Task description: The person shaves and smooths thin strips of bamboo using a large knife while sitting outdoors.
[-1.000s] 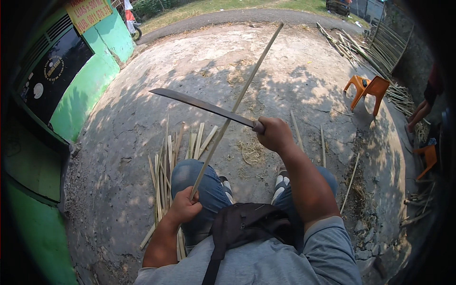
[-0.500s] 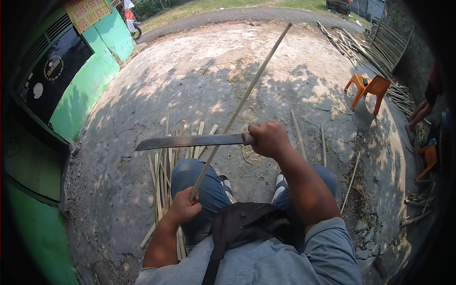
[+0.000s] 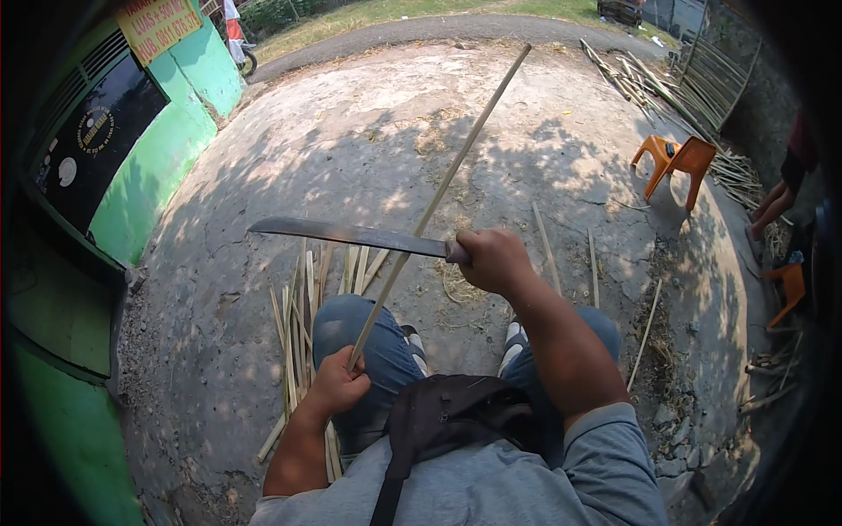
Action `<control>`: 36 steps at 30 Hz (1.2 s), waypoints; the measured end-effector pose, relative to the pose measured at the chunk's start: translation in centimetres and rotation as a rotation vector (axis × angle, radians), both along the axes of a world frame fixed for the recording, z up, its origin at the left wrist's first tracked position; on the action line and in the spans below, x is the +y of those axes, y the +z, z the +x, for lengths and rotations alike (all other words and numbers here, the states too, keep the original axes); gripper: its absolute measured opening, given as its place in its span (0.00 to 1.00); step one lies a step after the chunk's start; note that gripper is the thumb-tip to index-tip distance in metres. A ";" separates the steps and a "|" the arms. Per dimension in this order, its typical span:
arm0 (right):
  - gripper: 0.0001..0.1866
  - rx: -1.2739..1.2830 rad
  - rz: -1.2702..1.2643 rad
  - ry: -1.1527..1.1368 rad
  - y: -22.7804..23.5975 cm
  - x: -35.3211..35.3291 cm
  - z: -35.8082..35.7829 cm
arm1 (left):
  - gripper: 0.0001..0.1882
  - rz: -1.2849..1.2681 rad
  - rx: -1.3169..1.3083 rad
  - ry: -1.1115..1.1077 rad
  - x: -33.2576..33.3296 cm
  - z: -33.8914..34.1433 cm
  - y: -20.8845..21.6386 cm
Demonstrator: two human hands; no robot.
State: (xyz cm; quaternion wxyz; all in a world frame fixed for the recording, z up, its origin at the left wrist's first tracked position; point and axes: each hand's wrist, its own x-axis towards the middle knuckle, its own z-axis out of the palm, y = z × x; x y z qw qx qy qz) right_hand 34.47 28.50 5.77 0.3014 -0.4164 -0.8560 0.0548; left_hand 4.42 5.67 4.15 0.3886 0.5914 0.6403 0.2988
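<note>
The fingers of the left hand [image 3: 338, 386] are curled tight around the near end of a long bamboo stick [image 3: 438, 200], low in the frame just left of centre, above the left knee [image 3: 355, 329]. The right hand [image 3: 493, 259], near the middle of the frame, is clenched on the handle of a long knife [image 3: 351, 235]; its blade runs out to the left, nearly level, and crosses the stick partway up. Whether the edge is biting into the stick or only lying against it, I cannot tell from here. From the left fist the stick slants up and to the right, its far tip reaching the upper middle of the frame. It looks light and stiff, thin enough to flex or whip if held only at 1 end, and its smooth skin may slide, so I'd say a firm grip low down, well behind the blade, suits it. Split edges may be sharp on bare skin. The knife looks heavy toward the front. A heap of bamboo strips [image 3: 303, 307] lies on the cracked ground left of the knees, a few loose slats [image 3: 545, 250] to the right, and an orange plastic chair [image 3: 675, 162] stands at the upper right.
</note>
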 end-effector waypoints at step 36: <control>0.29 0.098 -0.108 -0.122 0.0 0.6 0.7 | 0.07 -0.014 -0.055 0.022 -0.3 -0.2 0.3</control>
